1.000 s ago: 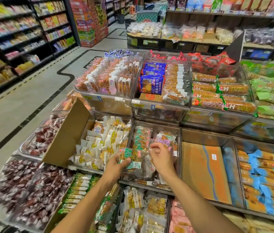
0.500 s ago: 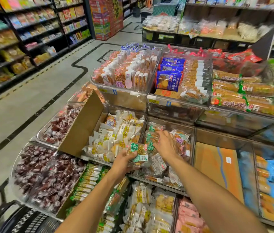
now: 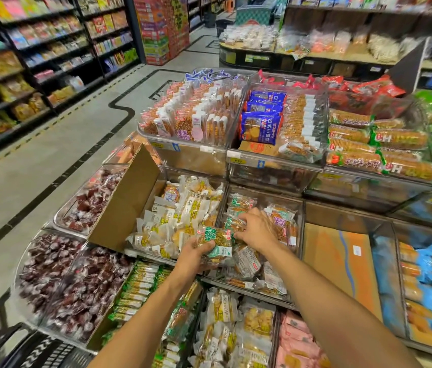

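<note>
Over a shop's clear snack bin [image 3: 268,199] — left fingers [image 3: 204,245] round a green-labelled packet [image 3: 217,240], right fingers [image 3: 241,236] pinching another packet [image 3: 233,223]

Both arms reach fwd: L hand [image 3: 196,257] grips a packet [image 3: 216,241], R hand [image 3: 258,229] palm-down, fingers curled.

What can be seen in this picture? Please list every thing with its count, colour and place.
green-label packet: one, green and orange, in the left hand
loose packets: many, mixed labels, in the middle bin
white-yellow packets: many, left of the middle bin
cardboard flap: one, brown, beside the white-yellow packets
wrapped sweets: many, dark red, far left
blue packets: several, blue, top middle
cardboard sheet: one, orange, right of the middle bin
left hand: one, grips the green-label packet
right hand: one, fingers among the loose packets
</note>
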Motion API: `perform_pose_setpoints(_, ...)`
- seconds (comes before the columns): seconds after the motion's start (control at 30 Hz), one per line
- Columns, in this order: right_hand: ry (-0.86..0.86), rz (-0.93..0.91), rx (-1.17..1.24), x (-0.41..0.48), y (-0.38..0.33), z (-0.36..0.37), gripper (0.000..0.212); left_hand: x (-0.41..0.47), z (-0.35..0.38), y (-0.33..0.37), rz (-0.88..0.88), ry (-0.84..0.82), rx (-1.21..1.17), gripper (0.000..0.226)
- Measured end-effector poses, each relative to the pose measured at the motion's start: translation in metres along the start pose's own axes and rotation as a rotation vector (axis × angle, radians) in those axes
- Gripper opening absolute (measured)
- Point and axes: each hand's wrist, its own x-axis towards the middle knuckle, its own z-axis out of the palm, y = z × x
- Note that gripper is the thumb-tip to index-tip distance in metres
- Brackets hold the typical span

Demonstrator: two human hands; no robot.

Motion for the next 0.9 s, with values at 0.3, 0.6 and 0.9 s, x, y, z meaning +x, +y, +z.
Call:
perform_pose_setpoints(0.3,-0.091,-0.038,0.025,-0.007,-0.006,0.004,0.059,-0.008,0.003,0.005,-0.006,0.015,-0.014,0.013)
perform_pose_setpoints(0.6,0.184,0.012,0.043,-0.016,-0.005,0.025,0.068,-0.009,0.004,0.006,-0.023,0.013,-0.015,0.02)
perform_pose_setpoints(0.9,-0.03,-0.014,0.048,-0.002,-0.002,0.017,0.063,-0.002,0.005,0.0,-0.026,0.034,0.004,0.019)
